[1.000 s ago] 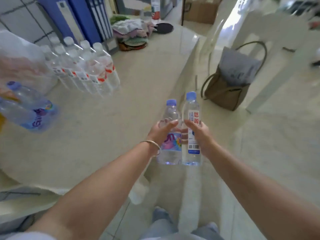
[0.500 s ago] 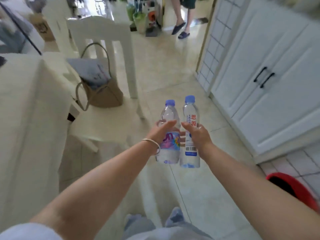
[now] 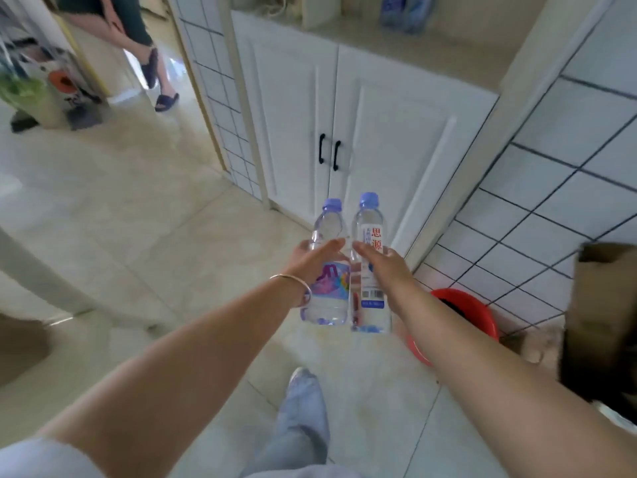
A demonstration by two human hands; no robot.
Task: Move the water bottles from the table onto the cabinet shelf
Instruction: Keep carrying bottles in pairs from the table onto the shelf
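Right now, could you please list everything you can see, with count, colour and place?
bottles: 2, clear with blue caps, held upright side by side, one per hand
shelf bottles: blurred, count unclear, blue, on the shelf
cabinet: 1, white, two doors, black handles, ahead
shelf: 1, beige, above the doors
bucket: 1, red, floor, right
box: 1, brown, far right
person: 1, legs only, doorway, top left
bangle: 1, metal, left wrist
left hand: grips purple-label bottle
right hand: grips white-label bottle
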